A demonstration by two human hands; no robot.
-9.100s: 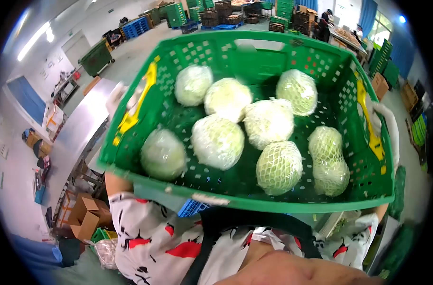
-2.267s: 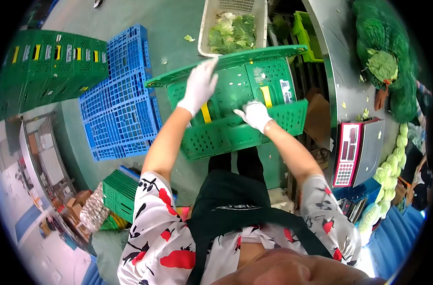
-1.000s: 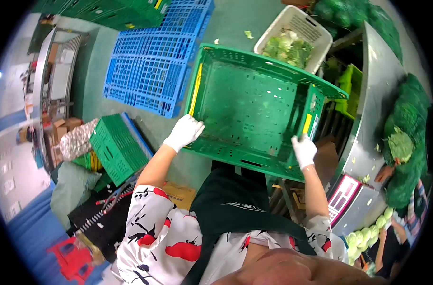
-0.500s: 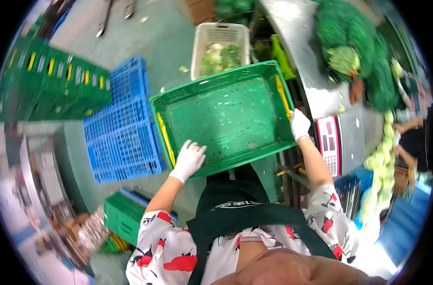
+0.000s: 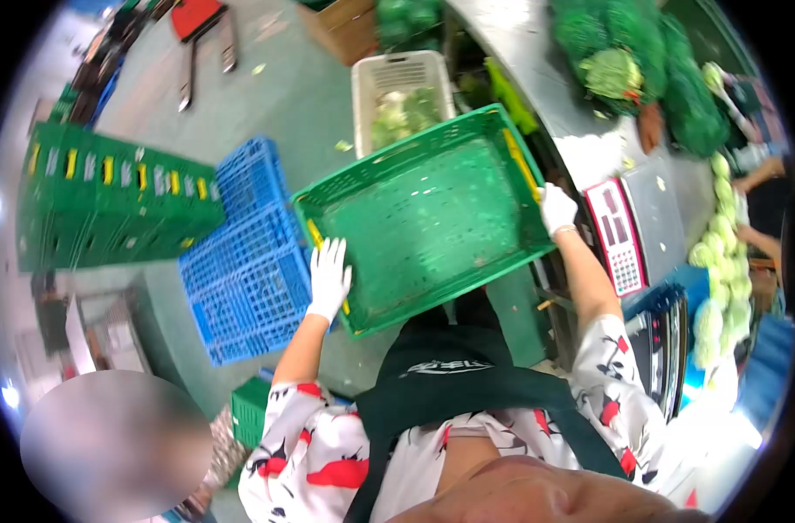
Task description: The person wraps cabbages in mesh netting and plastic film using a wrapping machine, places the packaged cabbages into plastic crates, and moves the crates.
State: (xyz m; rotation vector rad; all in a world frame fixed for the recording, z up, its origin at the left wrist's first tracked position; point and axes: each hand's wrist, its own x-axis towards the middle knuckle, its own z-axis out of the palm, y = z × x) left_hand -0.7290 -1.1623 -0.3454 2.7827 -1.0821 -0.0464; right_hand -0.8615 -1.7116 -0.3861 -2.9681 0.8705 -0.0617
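Observation:
A green plastic crate (image 5: 423, 218) with yellow end handles is in front of my body, slightly tilted, with nothing but small specks inside. My left hand (image 5: 330, 277), in a white glove, is at the crate's left end over the yellow handle, fingers long against the rim. At the opposite end my right hand (image 5: 557, 209), also gloved, is closed around the rim beside the other yellow handle. Both thumbs are partly hidden.
Stacked green crates (image 5: 110, 200) and a blue plastic pallet (image 5: 249, 261) are on the left. Beyond my crate stands a white basket (image 5: 402, 65) of vegetable pieces. At right, a metal table (image 5: 537, 52) bears netted cabbages (image 5: 615, 70) and a scale (image 5: 615, 235). Another person (image 5: 767, 209) is at far right.
My left hand has moved from the near left corner inside the crate to its left end handle. The crate has shifted slightly right in view. My right hand keeps its grip.

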